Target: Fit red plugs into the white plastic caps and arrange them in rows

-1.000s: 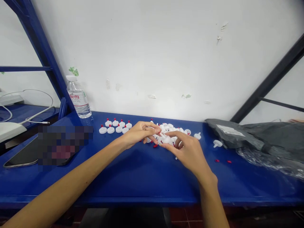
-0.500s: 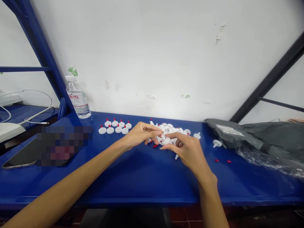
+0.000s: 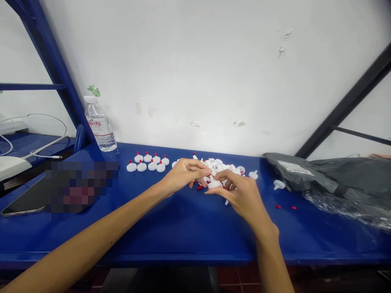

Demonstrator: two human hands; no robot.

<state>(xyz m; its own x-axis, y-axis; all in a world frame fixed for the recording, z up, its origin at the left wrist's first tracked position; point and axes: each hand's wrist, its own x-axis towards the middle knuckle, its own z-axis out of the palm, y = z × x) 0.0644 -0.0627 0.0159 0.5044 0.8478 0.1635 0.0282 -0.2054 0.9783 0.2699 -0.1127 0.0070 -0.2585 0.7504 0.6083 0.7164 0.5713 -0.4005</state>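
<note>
My right hand (image 3: 242,190) pinches a white nozzle cap (image 3: 214,184) between thumb and fingers, its round base low and its spout pointing up. At the top of that spout, the thumb and fingertips of my left hand (image 3: 185,174) are closed on a small red tip (image 3: 209,175), mostly covered by the fingers. Behind both hands lies a heap of loose white nozzle caps (image 3: 218,162). Some red tips (image 3: 199,187) lie by the heap's front edge. To the left, white caps with red tips (image 3: 141,166) stand upright in two rows, partly hidden by my left hand at the right end.
A water bottle (image 3: 100,126) stands at the back left by the wall. A phone (image 3: 24,195) lies at the left of the blue table (image 3: 183,232). Grey plastic bags (image 3: 305,175) occupy the right, with two red tips (image 3: 278,206) and stray caps (image 3: 279,184) before them.
The white nozzle cap in my right hand has turned from tilted to nearly upright. My left fingertips have shifted slightly right over its spout. The rows of caps have not moved.
</note>
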